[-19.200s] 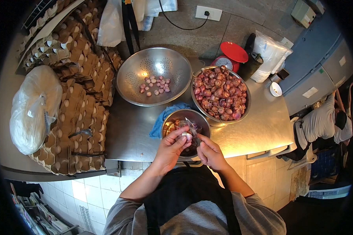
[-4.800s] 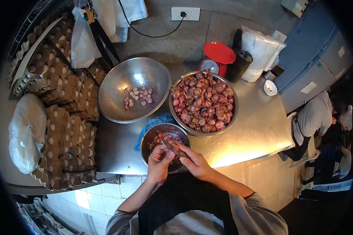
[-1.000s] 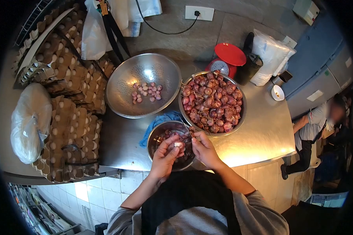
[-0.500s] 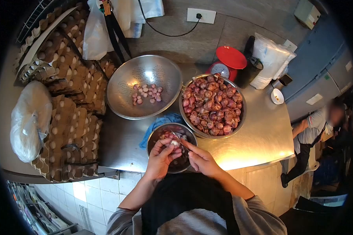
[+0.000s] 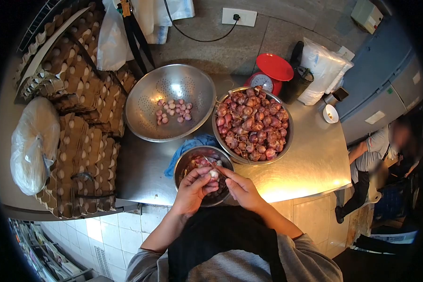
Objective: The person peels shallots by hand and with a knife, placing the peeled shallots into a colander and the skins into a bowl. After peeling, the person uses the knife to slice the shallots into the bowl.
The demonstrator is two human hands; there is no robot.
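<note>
My left hand is closed around a pale, partly peeled shallot, held over a small metal bowl. Close against it, my right hand grips what looks like a small knife, its thin blade at the shallot; the handle is mostly covered by my fingers. Skins and darker pieces lie inside the small bowl. Behind it to the right stands a large bowl heaped with unpeeled red shallots. A metal colander at the back left holds several peeled shallots.
A blue cloth lies behind the small bowl. Stacked egg trays and a plastic bag occupy the left. A red scale, white packages and a small white bowl stand at the back right. Another person is at far right.
The shallot's pale surface has turned slightly in my left hand, and the right hand has shifted a little against it. The whole view has moved slightly.
</note>
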